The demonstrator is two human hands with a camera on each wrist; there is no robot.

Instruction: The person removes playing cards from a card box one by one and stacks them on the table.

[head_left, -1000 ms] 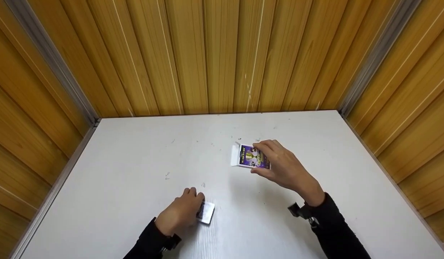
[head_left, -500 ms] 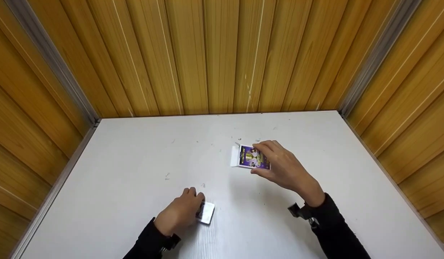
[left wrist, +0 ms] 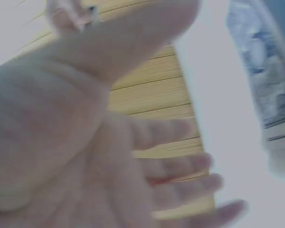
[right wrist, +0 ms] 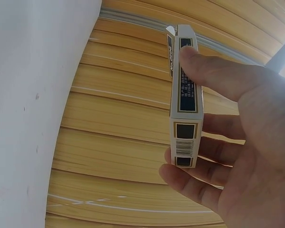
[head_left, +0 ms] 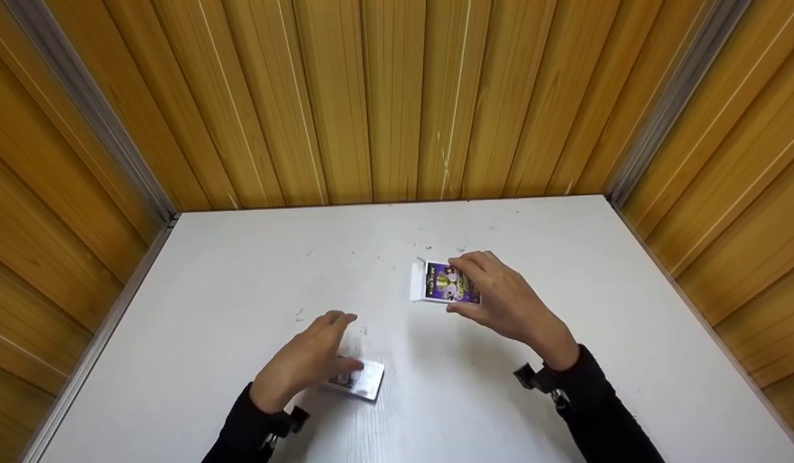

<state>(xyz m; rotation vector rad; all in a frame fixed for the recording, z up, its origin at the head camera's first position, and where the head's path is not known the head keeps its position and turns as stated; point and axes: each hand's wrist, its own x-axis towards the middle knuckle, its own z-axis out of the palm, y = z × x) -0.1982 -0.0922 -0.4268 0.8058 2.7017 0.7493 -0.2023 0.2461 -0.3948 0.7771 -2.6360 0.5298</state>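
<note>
My right hand [head_left: 503,292] holds a small white-edged card box [head_left: 450,283] above the table, with a purple front and a gold trophy picture. Its end flap [head_left: 417,281] stands open toward the left. In the right wrist view, the thumb lies along one narrow side of the box [right wrist: 185,114] and fingers curl behind it; a barcode shows on the end. My left hand [head_left: 310,354] is spread over a flat white-edged deck of cards [head_left: 369,379] on the table, partly covering it. In the left wrist view, the fingers are extended and apart from the blurred, patterned deck [left wrist: 266,66].
The white table [head_left: 242,270] bears several small dark marks. Wood-patterned panels [head_left: 397,103] enclose it at the back and both sides, with grey metal strips [head_left: 673,96] in the corners.
My left hand has lifted off the deck and moved slightly left, its fingers opening away from it. More of the deck shows. The right hand and box have barely shifted.
</note>
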